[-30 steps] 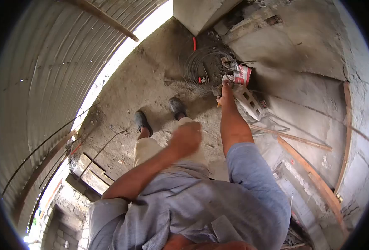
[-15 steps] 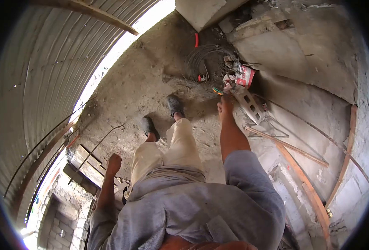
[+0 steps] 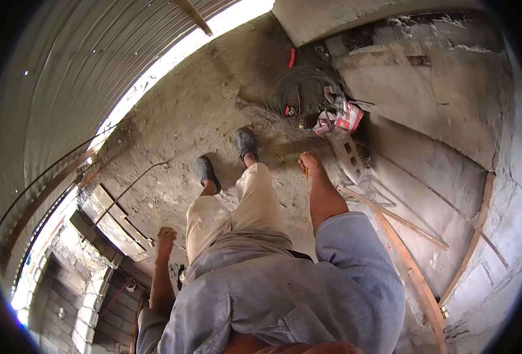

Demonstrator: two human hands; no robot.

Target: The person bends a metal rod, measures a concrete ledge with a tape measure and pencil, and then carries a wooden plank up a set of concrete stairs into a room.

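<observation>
The head view looks straight down the person's own body to a dusty concrete floor (image 3: 213,112). The right hand (image 3: 311,163) hangs out in front at the end of a straight arm. Its grip is closed around a thin yellow object (image 3: 306,171), of which only a short sliver shows by the fingers; what it is cannot be told. The hand hangs above the floor, just beside a hollow concrete block (image 3: 346,154) and a little short of a red-and-white bag (image 3: 348,117). A coil of wire (image 3: 305,88) lies on the floor beyond, next to the bag.

The left hand (image 3: 166,237) is low by the hip, curled into a closed fist, with nothing visible in its grip. It is near some flat boards (image 3: 116,221) on the floor. A thin bent rod (image 3: 128,189) runs across the floor above them.

Two dark shoes (image 3: 246,143) stand between the hands. Long wooden battens (image 3: 414,277) lean along the wall at the right, and corrugated metal sheeting (image 3: 66,76) fills the left.
</observation>
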